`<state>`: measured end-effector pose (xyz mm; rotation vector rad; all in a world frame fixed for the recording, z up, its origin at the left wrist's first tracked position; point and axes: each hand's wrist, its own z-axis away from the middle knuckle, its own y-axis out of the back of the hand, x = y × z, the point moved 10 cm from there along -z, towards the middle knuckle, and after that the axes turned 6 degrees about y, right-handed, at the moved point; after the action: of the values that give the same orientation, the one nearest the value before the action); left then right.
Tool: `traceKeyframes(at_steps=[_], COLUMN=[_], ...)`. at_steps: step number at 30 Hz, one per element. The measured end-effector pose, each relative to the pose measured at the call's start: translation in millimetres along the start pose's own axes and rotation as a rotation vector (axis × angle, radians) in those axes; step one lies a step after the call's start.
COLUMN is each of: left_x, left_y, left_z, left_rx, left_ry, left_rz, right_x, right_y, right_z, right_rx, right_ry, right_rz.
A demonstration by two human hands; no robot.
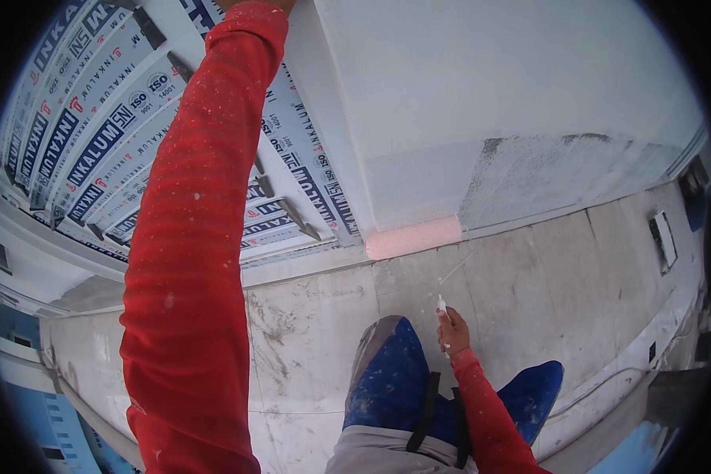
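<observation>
My right hand (453,327) grips the white handle of a paint roller (442,305). Its pink sleeve (415,235) lies against the bottom of a white wall (513,71), which carries a grey, rough patch low down to the right. At the top edge, my left hand (259,5) is raised beside the wall and the frame covered in printed protective film (312,174). Only a sliver of that hand shows above the red sleeve, so its fingers are hidden.
Grey metal pieces (296,221) stick out along the film-covered frame at left. I am over a paint-stained concrete floor (308,347). A black-edged white rectangular object (662,241) lies at the right, near a curved ledge. Blue surfaces (31,419) show at lower left.
</observation>
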<state>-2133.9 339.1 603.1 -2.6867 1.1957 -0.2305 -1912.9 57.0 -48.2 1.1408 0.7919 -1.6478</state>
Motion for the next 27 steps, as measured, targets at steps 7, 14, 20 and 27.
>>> traceKeyframes(at_steps=[7, 14, 20, 27], left_x=[6.6, 16.4, 4.6, -3.1], left_y=[4.1, 4.6, 4.4, 3.5], left_z=[0.5, -4.3, 6.2, 3.4], left_rx=[-0.009, -0.013, -0.009, 0.018], left_ry=[0.008, 0.044, 0.068, 0.027], left_rz=[-0.036, -0.066, -0.121, -0.134], right_x=[48.5, 12.7, -108.0, -300.6], right_y=[-6.1, -0.5, 0.4, 2.1], right_z=[-24.7, -13.1, 31.6, 52.6], right_rx=[-0.048, -0.092, -0.118, -0.092], right_ry=[-0.265, -0.178, 0.061, 0.436], right_rz=[-0.002, -0.112, -0.211, -0.133])
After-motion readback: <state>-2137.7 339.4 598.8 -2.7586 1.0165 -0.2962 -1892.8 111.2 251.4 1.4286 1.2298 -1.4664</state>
